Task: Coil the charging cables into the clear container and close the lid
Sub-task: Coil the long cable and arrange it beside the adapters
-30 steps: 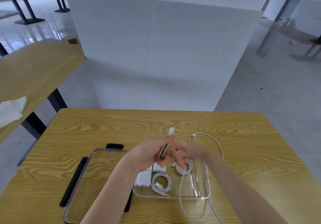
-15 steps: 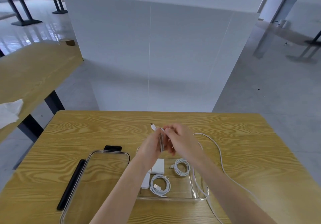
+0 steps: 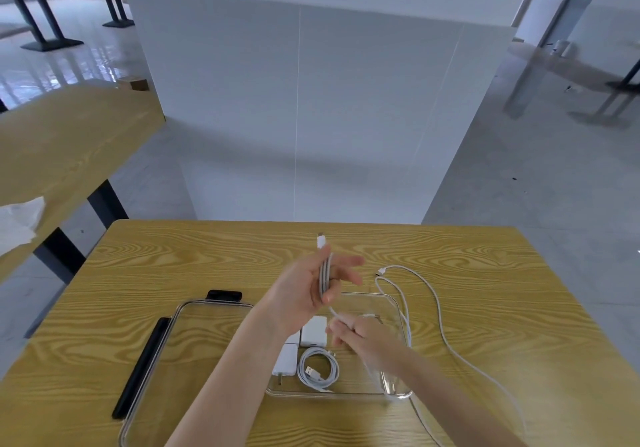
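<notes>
The white charging cable (image 3: 437,311) is partly wound: several loops sit as a tight bundle across the left hand (image 3: 304,290), one plug standing up above the fingers (image 3: 349,263), which are spread and fairly straight while the thumb side keeps the loops in place. From the bundle a strand runs down to the right hand (image 3: 360,334), whose fingers pinch it just over the clear container (image 3: 398,308). The rest of the cable lies loose on the tabletop (image 3: 173,263) to the right, curving past the container's right wall toward the near edge, its other plug lying near the container's far right corner. Inside the container a finished coil (image 3: 318,370) lies flat beside two white charger blocks (image 3: 313,330). The clear lid (image 3: 180,342) with black clips rests on the tabletop left of the container, not on it. By my reading, one cable is stowed, this one is roughly half wound, and what remains is finishing the winding, laying it in, and fitting the lid
</notes>
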### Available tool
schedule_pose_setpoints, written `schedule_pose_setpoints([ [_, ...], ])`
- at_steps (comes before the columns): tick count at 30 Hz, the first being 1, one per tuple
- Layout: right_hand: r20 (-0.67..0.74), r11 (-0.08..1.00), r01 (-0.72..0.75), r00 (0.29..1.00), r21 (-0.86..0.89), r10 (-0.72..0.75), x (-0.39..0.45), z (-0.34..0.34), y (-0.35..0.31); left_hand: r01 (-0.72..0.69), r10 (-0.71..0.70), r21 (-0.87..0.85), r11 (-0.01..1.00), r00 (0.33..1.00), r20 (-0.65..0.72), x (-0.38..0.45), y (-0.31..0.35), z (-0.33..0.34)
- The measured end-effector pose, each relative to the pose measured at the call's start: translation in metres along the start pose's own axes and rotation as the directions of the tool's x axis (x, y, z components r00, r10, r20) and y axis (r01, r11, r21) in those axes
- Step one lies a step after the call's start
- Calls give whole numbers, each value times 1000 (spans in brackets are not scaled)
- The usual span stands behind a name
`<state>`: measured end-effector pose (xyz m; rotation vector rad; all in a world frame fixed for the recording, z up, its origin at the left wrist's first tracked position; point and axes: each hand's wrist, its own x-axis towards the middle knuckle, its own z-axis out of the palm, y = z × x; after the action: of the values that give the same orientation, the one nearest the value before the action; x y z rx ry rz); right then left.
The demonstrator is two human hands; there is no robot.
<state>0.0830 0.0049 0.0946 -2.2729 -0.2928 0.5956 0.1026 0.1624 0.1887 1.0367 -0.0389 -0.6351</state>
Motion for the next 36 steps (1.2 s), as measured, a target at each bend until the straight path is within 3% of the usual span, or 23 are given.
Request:
schedule_pose_setpoints([
  [3,168,995,-98,981,3,96,9,-21,-1,42,-52,90,995,992,117,-7,-3,13],
  [8,329,955,-203,906,-215,266,11,-61,-15,151,-190,154,976,940,282,-14,-11,14],
  [12,215,892,-243,915,-382,342,3,-96,-33,129,-160,134,983,954,255,-11,-12,5],
  [16,-46,897,-280,959,-342,281,11,-103,-50,125,-157,187,974,973,169,-8,-14,5],
  [20,-224,934,-163,970,-318,94,18,-92,-78,167,-123,439,883,984,-127,-2,-18,12],
  [22,-244,954,-121,968,-273,53,15,-88,-90,205,-96,467,860,965,-246,7,-20,9],
  [26,-234,985,-30,972,-173,-12,5,-70,-107,176,-39,346,921,929,-369,21,-26,-9],
  [30,-305,982,78,944,-169,-128,-7,-36,-109,77,52,217,973,844,-534,24,-20,-17],
  [33,-332,967,168,916,-191,-224,-17,-14,-106,-72,50,-30,997,879,-474,28,-8,-18],
  [36,-309,951,267,901,-156,-304,-24,-1,-93,-211,104,-262,942,923,-370,23,9,-14],
])
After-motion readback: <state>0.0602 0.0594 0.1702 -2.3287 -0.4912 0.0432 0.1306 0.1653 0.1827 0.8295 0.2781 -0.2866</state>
